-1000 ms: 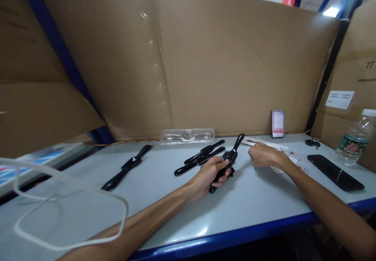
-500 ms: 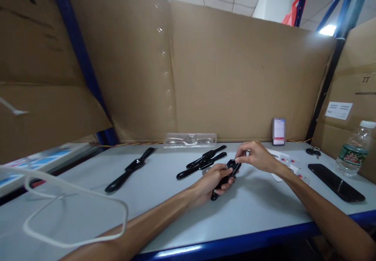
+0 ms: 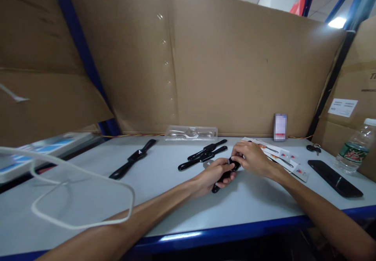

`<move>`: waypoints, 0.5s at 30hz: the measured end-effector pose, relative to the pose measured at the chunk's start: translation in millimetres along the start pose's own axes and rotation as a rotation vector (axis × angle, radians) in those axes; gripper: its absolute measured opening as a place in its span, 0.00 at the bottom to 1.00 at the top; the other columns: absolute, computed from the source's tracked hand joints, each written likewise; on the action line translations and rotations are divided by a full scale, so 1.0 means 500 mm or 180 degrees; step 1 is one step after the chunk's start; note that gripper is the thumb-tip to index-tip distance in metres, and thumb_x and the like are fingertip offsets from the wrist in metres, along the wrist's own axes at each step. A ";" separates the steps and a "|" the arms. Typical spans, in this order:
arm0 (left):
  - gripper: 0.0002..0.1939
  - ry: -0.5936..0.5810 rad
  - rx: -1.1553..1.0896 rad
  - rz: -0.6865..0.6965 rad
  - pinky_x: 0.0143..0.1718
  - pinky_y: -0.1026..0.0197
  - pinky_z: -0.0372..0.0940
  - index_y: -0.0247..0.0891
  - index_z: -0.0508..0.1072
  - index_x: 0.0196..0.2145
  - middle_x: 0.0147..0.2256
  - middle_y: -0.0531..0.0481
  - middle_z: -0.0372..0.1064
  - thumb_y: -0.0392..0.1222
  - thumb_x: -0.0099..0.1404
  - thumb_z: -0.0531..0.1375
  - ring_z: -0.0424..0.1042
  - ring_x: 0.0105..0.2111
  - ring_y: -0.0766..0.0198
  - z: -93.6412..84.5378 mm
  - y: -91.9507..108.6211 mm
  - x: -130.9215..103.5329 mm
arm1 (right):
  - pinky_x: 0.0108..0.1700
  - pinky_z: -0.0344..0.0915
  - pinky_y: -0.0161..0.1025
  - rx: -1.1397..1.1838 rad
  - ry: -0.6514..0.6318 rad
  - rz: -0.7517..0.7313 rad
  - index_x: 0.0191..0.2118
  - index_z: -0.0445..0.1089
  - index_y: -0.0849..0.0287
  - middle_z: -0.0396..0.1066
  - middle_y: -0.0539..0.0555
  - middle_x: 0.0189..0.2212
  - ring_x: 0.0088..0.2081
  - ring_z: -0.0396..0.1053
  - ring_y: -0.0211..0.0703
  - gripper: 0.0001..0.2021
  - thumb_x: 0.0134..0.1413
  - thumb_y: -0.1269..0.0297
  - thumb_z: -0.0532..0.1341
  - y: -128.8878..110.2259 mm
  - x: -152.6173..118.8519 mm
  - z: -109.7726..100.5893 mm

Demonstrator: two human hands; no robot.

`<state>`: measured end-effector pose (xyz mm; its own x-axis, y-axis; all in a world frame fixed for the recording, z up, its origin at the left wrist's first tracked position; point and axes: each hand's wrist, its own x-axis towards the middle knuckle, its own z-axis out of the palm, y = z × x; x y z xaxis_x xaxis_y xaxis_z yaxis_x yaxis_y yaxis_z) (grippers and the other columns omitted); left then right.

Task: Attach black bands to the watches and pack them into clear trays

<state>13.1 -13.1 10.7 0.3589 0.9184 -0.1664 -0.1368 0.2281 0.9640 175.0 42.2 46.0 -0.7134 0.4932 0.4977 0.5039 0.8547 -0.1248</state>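
My left hand is wrapped round a black two-handled tool, whose lower handle end sticks out below the fingers. The fingers of my right hand are pinched together at the upper part of that tool and cover most of it; anything small between them is hidden. Just left of my hands, a black tool lies on the grey table, and another similar one lies close behind it. Farther left is a separate black tool with a flat middle part, lying diagonally.
Clear plastic packaging lies before the cardboard wall. Printed cards are beyond my right hand. At the right are a propped phone, keys, a black phone-like object and a bottle. A white cable loops at left.
My right hand has come down and left over the tool's middle part, covering more of it. The camera view has shifted slightly, and more of the printed cards shows.
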 end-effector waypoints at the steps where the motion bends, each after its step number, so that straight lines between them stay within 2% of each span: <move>1: 0.13 -0.0013 0.0043 0.0010 0.17 0.70 0.38 0.38 0.60 0.33 0.24 0.54 0.63 0.44 0.60 0.62 0.54 0.18 0.76 0.001 -0.001 -0.001 | 0.35 0.54 0.35 -0.0030 -0.0020 -0.0046 0.28 0.71 0.60 0.71 0.51 0.28 0.32 0.65 0.39 0.06 0.54 0.76 0.62 0.001 -0.001 -0.001; 10: 0.10 0.0012 0.0290 0.0137 0.17 0.69 0.40 0.37 0.61 0.35 0.25 0.52 0.65 0.40 0.61 0.60 0.56 0.19 0.74 0.007 -0.007 -0.004 | 0.38 0.56 0.38 -0.0839 -0.0547 -0.0280 0.34 0.72 0.64 0.74 0.59 0.35 0.39 0.67 0.45 0.08 0.60 0.75 0.56 -0.029 -0.004 -0.011; 15: 0.08 -0.0060 0.0354 0.0015 0.16 0.70 0.40 0.36 0.63 0.38 0.25 0.52 0.65 0.37 0.62 0.59 0.55 0.18 0.75 0.003 -0.001 -0.008 | 0.34 0.55 0.35 -0.0109 -0.0580 0.0463 0.31 0.73 0.62 0.75 0.54 0.29 0.32 0.69 0.40 0.06 0.55 0.76 0.60 -0.026 0.002 -0.001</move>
<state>13.1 -17.6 11.2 0.3759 0.9129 -0.1590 -0.0354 0.1856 0.9820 167.9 31.2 48.6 -0.7068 0.6345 0.3130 0.6217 0.7681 -0.1532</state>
